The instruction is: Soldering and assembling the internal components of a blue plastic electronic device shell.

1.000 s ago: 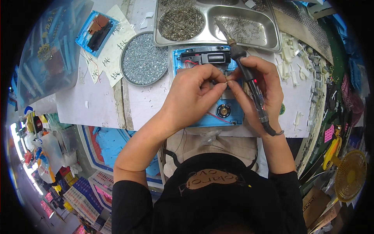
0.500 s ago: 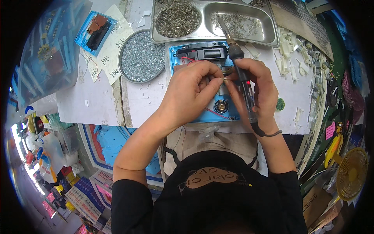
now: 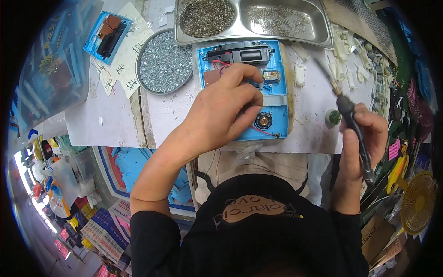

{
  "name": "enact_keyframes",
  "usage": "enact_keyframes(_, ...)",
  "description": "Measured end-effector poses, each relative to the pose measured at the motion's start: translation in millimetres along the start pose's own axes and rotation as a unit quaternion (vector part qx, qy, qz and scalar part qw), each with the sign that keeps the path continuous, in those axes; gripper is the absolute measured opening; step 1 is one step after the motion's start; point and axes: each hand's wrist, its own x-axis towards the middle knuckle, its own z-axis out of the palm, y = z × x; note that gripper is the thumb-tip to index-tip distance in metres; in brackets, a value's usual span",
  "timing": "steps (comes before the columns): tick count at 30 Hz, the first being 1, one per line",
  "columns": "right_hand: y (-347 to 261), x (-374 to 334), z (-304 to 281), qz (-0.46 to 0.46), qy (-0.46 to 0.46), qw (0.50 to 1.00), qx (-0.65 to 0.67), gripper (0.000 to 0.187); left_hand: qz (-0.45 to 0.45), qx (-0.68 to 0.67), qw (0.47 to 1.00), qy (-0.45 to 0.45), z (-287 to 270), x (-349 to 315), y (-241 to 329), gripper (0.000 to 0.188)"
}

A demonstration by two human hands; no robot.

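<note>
On the table lies a blue plastic housing (image 3: 282,127), open side up, with a small round speaker (image 3: 263,121), red wires and a black part (image 3: 251,55) inside. My left hand (image 3: 226,104) rests over its left half. Its fingers are curled and the thumb is bent in near the middle finger; whatever lies between the fingertips is hidden. My right hand (image 3: 369,134) is out to the right, past the table's front edge, wrapped round the black handle of a soldering iron (image 3: 353,117). The iron's metal tip points up and left, apart from the housing.
A steel tray (image 3: 254,37) of small metal parts and a round dish (image 3: 140,69) of screws stand behind. A small green-topped pot (image 3: 333,117) is beside my right hand. White plastic pieces (image 3: 339,51) lie at right; another blue housing (image 3: 87,44) and a plastic bag (image 3: 60,69) at left.
My right hand has moved away from the housing, right and toward me, with the soldering iron. My left hand stays over the housing; its fingertips no longer meet the right hand's.
</note>
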Motion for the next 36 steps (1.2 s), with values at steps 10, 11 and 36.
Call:
enact_keyframes(10,10.4,-0.3,3.0,-0.022,-0.139,0.99,-0.018,0.02,0.038,0.069,0.997,-0.026,4.3,1.9,-1.1,0.015)
enact_keyframes(11,11.4,0.4,3.9,-0.029,-0.139,0.99,-0.022,0.02,0.042,0.073,0.996,-0.022,4.3,1.5,-1.5,0.016)
enact_keyframes(36,-4.3,17.2,9.0,-0.135,-0.206,0.965,-0.088,0.021,0.058,0.079,0.995,-0.023,4.1,2.1,-4.1,0.018)
